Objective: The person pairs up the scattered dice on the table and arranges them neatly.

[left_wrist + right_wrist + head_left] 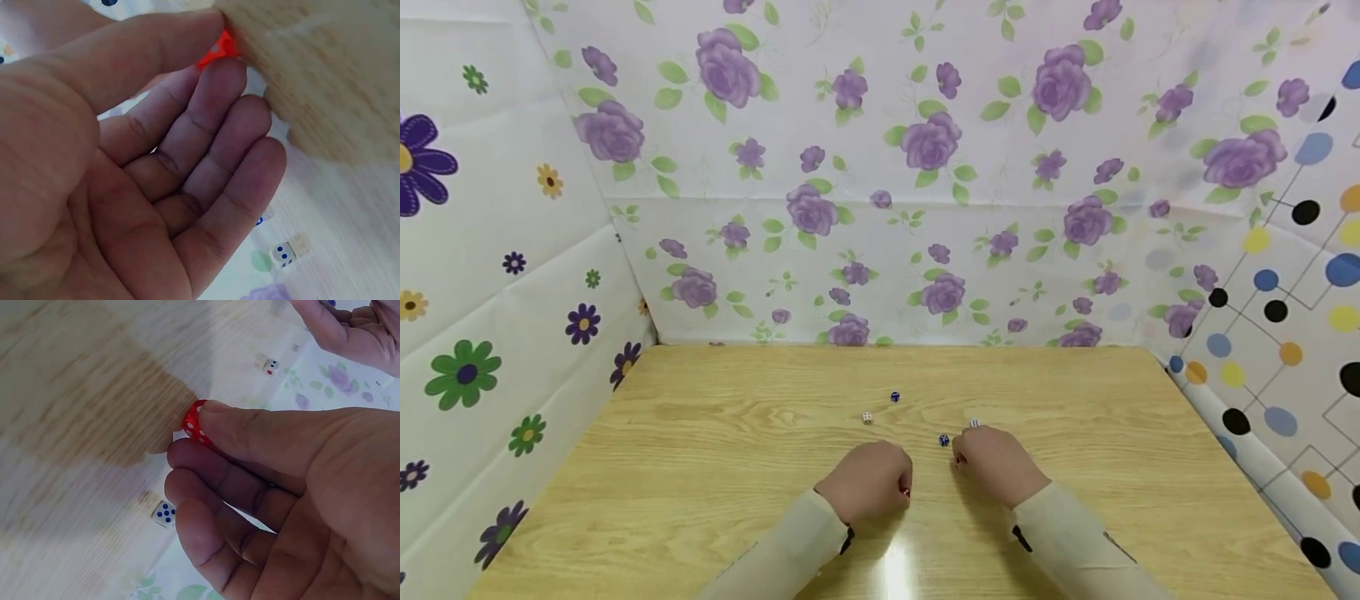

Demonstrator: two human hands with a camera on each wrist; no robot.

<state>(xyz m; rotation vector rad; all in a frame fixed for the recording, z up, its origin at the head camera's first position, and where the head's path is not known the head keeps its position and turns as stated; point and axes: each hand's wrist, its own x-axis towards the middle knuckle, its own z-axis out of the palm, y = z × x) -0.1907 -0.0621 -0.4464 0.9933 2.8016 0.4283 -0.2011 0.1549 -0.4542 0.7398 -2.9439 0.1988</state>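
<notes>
Between thumb and fingertips my left hand point(868, 483) pinches a red die point(220, 49), close over the wooden table point(722, 467). To its right, my right hand point(1000, 465) pinches another red die point(195, 422) with white pips, thumb against its side. Just left of the right hand's fingers lies a dark blue die point(944, 440). A white die point(974, 423) shows partly behind the right knuckles; the right wrist view shows blue pips on a white die point(164, 513). Beyond the left hand sits a second white die point(867, 417).
Farther back, a second dark blue die point(895, 397) lies near the table's middle. A flower-print cloth point(880, 242) hangs behind the table's back edge. Patterned cloths also flank the left and right sides.
</notes>
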